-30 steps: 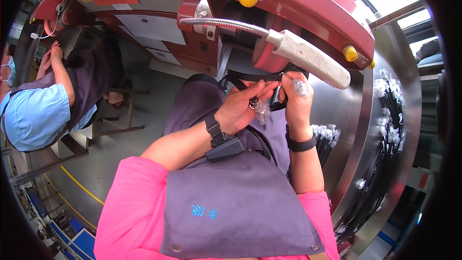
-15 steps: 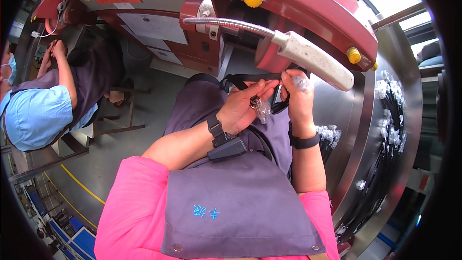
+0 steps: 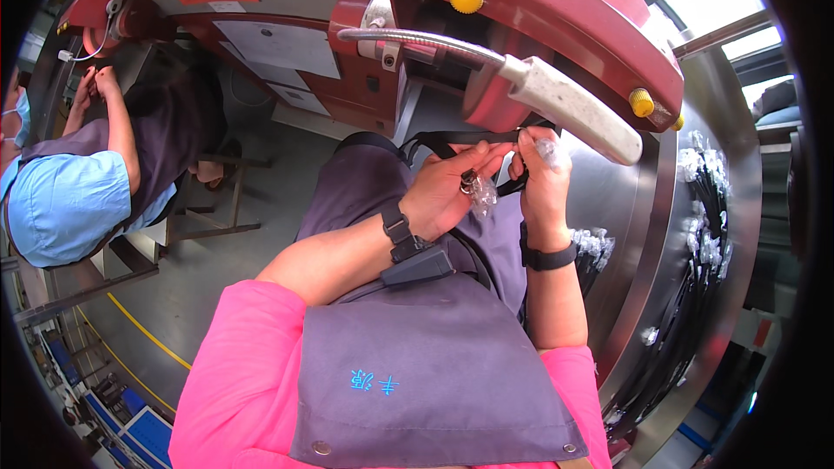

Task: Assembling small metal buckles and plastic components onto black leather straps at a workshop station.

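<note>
A thin black strap (image 3: 473, 136) is stretched just under the red wheel of a machine. My left hand (image 3: 441, 191) grips it, thumb along the top and fingers extended. A metal buckle (image 3: 470, 181) and a crumpled clear plastic wrap (image 3: 484, 198) hang at its palm. My right hand (image 3: 546, 175) is closed on the same strap close by, its thumb and forefinger pinching it. Another bit of clear plastic (image 3: 550, 153) shows over its knuckles. Part of the strap loops down between the hands, over the dark apron on my lap.
Above my hands are a red machine housing (image 3: 556, 26) with yellow knobs and a white lamp (image 3: 578, 108) on a flexible neck. To the right, a metal table (image 3: 643, 295) holds several black straps (image 3: 695, 295) with plastic-wrapped ends. A co-worker (image 3: 78, 200) sits at far left.
My left hand has shifted slightly right, nearer the right hand, and its dangling plastic wrap has swung along. Both hands keep their hold on the strap.
</note>
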Available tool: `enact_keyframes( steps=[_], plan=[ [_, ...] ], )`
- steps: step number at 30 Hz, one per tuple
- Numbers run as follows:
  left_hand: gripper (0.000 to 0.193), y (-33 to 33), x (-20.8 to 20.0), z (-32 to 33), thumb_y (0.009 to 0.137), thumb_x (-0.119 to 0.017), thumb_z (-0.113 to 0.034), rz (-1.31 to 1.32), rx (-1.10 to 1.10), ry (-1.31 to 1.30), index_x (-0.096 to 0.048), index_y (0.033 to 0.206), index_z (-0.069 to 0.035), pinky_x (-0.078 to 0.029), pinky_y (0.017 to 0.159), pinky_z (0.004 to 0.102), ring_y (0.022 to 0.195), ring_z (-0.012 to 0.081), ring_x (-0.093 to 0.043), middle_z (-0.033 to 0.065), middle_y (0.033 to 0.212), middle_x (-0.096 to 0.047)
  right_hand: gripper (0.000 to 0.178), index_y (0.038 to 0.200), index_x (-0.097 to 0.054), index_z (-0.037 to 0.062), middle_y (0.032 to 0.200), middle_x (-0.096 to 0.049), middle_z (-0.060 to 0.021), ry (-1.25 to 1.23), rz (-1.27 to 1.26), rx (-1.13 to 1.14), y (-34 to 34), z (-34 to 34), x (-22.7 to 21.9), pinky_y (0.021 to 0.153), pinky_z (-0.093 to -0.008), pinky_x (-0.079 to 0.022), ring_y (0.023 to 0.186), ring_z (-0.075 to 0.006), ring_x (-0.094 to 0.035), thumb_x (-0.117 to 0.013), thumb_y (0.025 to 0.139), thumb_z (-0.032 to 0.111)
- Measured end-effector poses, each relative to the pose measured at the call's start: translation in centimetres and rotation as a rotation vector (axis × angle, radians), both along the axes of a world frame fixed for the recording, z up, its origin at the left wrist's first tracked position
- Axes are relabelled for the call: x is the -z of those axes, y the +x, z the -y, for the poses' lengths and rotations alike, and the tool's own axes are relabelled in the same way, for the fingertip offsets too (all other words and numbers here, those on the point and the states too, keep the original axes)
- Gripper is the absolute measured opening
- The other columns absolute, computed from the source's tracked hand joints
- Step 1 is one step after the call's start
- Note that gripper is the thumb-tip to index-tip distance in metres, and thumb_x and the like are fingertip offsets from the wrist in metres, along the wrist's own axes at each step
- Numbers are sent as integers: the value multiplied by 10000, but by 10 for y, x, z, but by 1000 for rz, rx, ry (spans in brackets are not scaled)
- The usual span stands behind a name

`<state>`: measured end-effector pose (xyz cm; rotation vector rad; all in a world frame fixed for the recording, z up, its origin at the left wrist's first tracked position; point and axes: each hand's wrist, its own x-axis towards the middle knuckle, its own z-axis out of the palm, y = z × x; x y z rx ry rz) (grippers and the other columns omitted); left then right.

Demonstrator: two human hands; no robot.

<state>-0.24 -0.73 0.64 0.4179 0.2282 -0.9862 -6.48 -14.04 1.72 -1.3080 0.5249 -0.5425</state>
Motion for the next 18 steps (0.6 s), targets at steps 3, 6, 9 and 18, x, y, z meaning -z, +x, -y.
enact_keyframes(
  steps=[3,6,9,18],
  plan=[
    [106,-2,-2,1,911,-601,-72,50,12,-23,-623,923,31,-471,983,300,1108,223,-599,182,1094,-633,67,973,-579,26,709,-532,-10,-8,109,18,-5,-4,1,546,-236,-388,568,-93,-467,-589,910,47],
    [98,-3,-3,-3,908,-604,-70,65,34,-25,-624,921,26,-473,980,303,1117,229,-595,178,1081,-636,62,966,-582,30,708,-535,-11,-31,134,18,-9,-3,7,556,-233,-391,583,-93,-475,-596,906,42],
    [103,-3,-1,-6,904,-608,-69,74,34,-6,-622,936,27,-476,976,300,1118,233,-595,179,1080,-635,63,958,-586,31,705,-541,-13,-68,117,11,-10,-4,10,553,-231,-392,583,-91,-481,-608,902,48],
    [106,2,5,-6,919,-593,-81,24,32,8,-612,962,14,-495,953,285,1093,223,-610,160,1087,-635,82,952,-595,25,711,-555,-9,-91,66,4,-3,-5,10,541,-223,-393,579,-85,-489,-632,894,69]
  ],
)
